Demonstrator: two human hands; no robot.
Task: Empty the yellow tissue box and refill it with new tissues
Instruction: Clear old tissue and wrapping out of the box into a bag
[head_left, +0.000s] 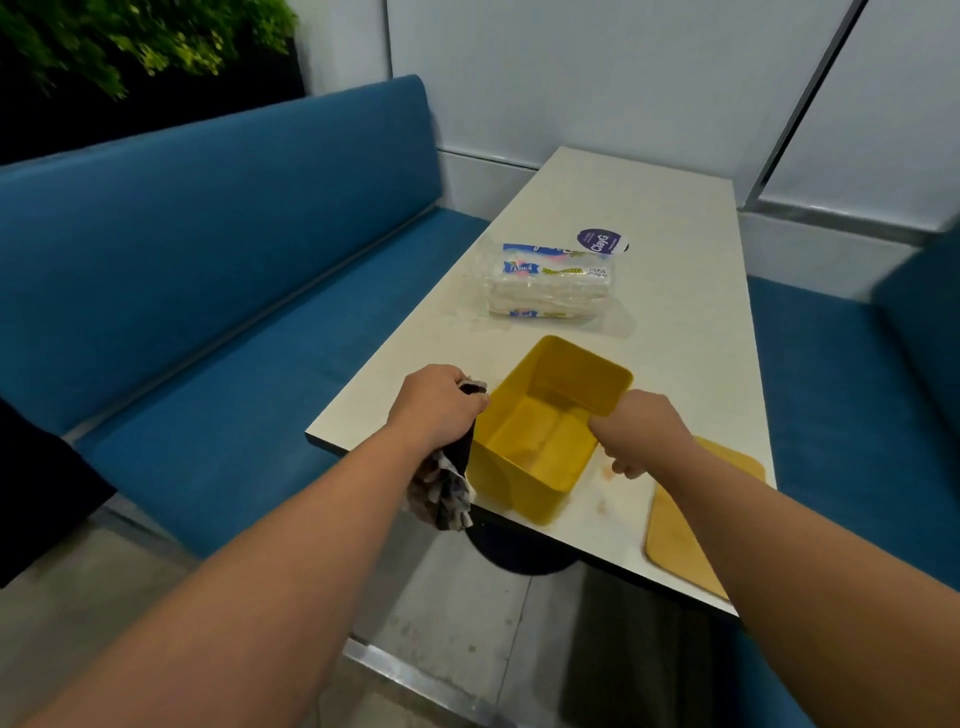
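My left hand (435, 402) is closed around a dark, crumpled cloth (444, 491), which hangs down from my fist past the near left edge of the bench (613, 208), just beside the box (545, 431). My right hand (636, 434) is curled over the box's right wall, gripping its rim with the fingers tucked on the outer side. The yellow box stands open-topped on the near end of the bench, tilted a little, and its inside shows only bare yellow floor and walls. To its right, touching the near edge of the bench and partly under my right forearm, lies a flat tan lid (696, 519) with rounded corners. Farther along the bench, well apart from the box, sits a sealed pack (550, 283) of white tissues in clear wrap with blue lettering. Just beyond it a round purple sticker (602, 241) lies flat on the bench top. Blue seats (218, 270) run along the left and right sides.
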